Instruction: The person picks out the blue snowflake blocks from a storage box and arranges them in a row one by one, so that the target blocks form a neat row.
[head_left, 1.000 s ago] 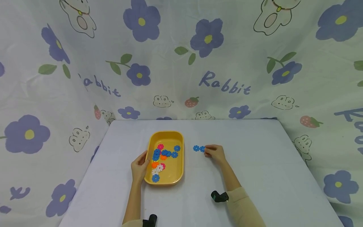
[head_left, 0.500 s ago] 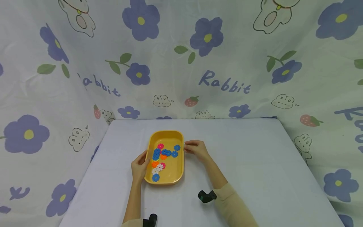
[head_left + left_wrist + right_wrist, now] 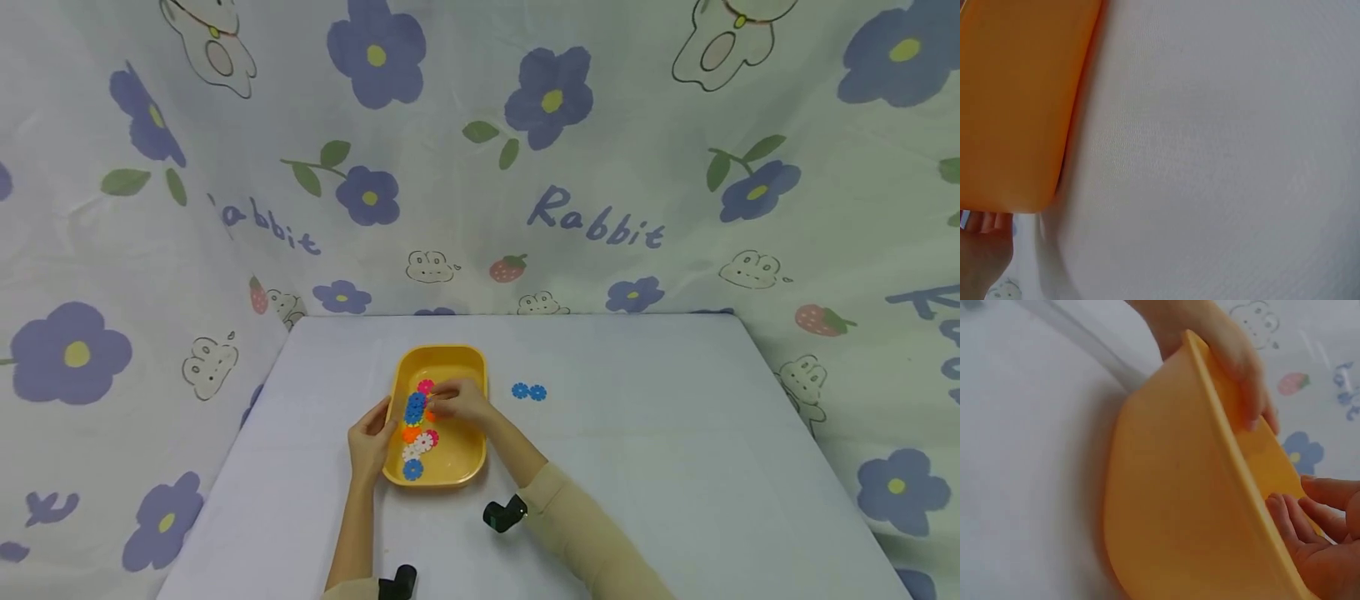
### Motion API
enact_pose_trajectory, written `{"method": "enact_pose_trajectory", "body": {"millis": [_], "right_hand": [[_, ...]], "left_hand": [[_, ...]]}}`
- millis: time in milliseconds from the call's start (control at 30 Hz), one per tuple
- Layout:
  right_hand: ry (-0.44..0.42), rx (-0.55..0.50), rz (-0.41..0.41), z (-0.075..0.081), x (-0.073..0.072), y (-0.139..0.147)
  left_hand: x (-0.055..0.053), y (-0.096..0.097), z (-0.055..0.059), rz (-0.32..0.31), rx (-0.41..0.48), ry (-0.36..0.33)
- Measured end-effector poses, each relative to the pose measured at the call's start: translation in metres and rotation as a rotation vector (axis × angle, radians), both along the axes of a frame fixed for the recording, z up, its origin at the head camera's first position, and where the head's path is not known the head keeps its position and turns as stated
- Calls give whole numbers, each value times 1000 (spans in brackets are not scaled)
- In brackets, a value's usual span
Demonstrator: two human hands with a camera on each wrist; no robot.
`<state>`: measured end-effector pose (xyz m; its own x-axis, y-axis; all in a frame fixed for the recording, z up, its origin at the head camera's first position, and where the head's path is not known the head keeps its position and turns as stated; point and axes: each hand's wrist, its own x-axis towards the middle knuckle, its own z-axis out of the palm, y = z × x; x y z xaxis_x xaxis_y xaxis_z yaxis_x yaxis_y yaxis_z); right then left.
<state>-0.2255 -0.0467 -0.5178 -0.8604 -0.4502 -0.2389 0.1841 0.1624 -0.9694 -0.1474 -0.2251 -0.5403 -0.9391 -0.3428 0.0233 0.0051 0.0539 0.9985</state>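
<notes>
A yellow tray holds flower-shaped plastic discs: blue discs, white discs, orange and pink ones. My left hand grips the tray's left rim, thumb on the inner side. The right hand is inside the tray over the discs, covering some of them. In the right wrist view, the right hand shows bent fingers with thumb and forefinger apart, nothing visible between them; the discs are hidden behind the tray wall. Two joined blue discs lie on the table right of the tray.
A white cloth covers the table. Patterned curtains hang behind it and at both sides. Black wrist cameras sit at both sleeves.
My right hand has left the joined blue discs on the table and moved left, over the tray's rim and in among the discs. The left hand stays at the rim.
</notes>
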Motion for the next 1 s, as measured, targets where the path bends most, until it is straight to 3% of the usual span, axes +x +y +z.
{"method": "enact_pose_trajectory", "body": {"millis": [167,367,600,767,867,1000], "right_hand": [[-46,67,-40,-10,6,-20],[5,138,-111,-20,9,-39],[7,118,-79,-25,11,-51],[-80,-18,-61,-26,14,-57],[-159,-116,-97,-27,16,-59],[-195,-137,-122,-28,17,-59]], "left_hand": [[-4,-3,-13,12,3,15],[-4,-1,-16,34,-3,77],[-4,-1,-17,22,8,126],[-5,-2,-17,10,19,103],[-5,-1,-15,2,28,87],[-5,0,-14,1,35,74]]}}
